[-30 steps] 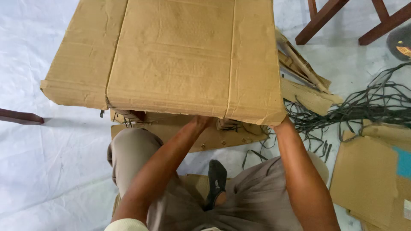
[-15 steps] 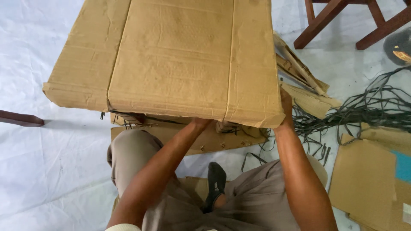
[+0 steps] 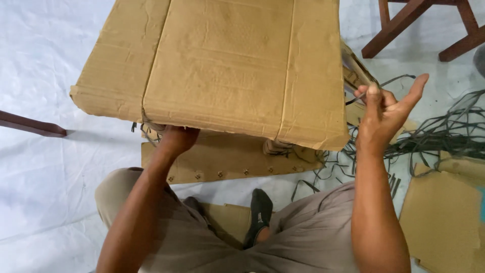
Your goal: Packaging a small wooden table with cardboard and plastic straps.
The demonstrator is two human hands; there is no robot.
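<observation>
Cardboard box (image 3: 222, 65) held up over the white floor sheet (image 3: 45, 177): left hand (image 3: 174, 139) grips underneath; right hand (image 3: 386, 111) pinches a dark strap (image 3: 389, 81), fingers half-open. Strap removal looks underway; needs steady pulling.

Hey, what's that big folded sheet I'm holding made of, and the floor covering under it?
Folded sheet: brown corrugated cardboard, matte, going by creases and frayed, layered edges. Floor covering: looks like thin white plastic sheeting or tarp; wrinkled with slight sheen, though fabric can't be ruled out.
</observation>
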